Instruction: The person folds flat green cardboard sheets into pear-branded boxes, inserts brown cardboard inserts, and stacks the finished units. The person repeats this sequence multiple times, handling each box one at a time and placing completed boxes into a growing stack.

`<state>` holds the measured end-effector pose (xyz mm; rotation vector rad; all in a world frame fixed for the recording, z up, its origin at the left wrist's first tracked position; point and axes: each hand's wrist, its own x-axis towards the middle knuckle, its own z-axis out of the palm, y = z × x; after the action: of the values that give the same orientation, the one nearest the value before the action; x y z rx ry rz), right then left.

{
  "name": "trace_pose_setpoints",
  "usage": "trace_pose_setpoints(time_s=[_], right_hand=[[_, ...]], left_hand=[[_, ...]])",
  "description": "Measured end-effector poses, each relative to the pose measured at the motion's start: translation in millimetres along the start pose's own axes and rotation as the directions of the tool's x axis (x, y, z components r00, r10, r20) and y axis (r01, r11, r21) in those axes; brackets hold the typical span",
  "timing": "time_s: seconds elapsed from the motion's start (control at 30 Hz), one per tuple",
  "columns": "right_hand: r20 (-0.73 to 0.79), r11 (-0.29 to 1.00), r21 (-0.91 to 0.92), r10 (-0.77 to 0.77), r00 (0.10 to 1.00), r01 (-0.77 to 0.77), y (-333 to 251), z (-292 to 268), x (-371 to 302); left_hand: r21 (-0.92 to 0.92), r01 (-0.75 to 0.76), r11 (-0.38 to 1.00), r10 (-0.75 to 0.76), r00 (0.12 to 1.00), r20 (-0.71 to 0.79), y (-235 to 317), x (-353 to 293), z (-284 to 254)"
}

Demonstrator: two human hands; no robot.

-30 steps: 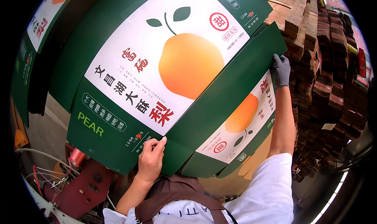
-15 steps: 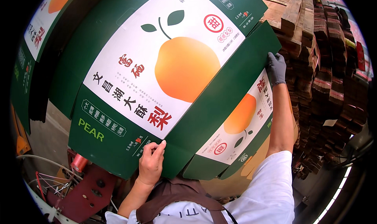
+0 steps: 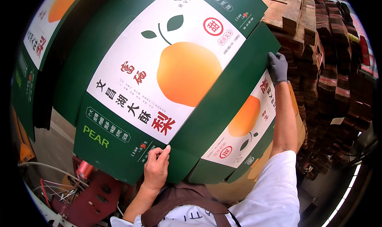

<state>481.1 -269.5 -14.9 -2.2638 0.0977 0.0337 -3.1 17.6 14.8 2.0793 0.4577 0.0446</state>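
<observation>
A large flattened cardboard carton point(image 3: 131, 97) spreads out in front of me, green with a white panel bearing an orange pear picture. Its narrower side panel point(image 3: 244, 115) carries a smaller pear and slants down to the right. My bare left hand point(image 3: 156, 169) is closed at the near edge, thumb and fingers pinching the board beside a slot between flaps. Farther right, my right hand point(image 3: 277, 67) in a grey glove grips the carton's right edge, with part of its fingers hidden by the board.
Another printed carton point(image 3: 38, 40) stands at the far left. Below it sits a dark red machine part point(image 3: 93, 199) with a pink thread spool point(image 3: 84, 169) and wires. Wooden pallets point(image 3: 284, 12) and tall stacks of brown cardboard point(image 3: 330, 72) fill the right side.
The carton and left hand appear slightly lower in view, while the right hand sits slightly farther left. Both hands keep the same hold.
</observation>
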Motion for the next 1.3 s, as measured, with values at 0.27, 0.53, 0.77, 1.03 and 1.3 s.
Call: trace_pose_setpoints(time_s=[0.27,0.53,0.77,1.03,1.3], right_hand=[[-0.053,0.972,-0.232,-0.049,0.997,0.035,12,-3,7],[-0.047,0.960,-0.277,-0.045,0.998,0.030,-1,2,2],[-0.107,0.724,-0.610,-0.477,0.872,0.321,-50,11,-47],[0.236,0.460,-0.527,-0.728,0.643,0.715,-71,81,-101],[0.186,0.585,-0.516,-0.637,0.748,0.626,-88,121,-21]], left_hand=[[0.272,-0.226,0.936,0.195,0.972,0.134,43,59,-20],[0.339,-0.599,0.726,0.570,0.799,0.192,67,192,75],[0.342,-0.594,0.728,0.557,0.804,0.210,67,205,75],[0.249,-0.576,0.778,0.544,0.817,0.192,69,209,75],[0.341,-0.428,0.837,0.433,0.899,0.064,-5,205,-39]])
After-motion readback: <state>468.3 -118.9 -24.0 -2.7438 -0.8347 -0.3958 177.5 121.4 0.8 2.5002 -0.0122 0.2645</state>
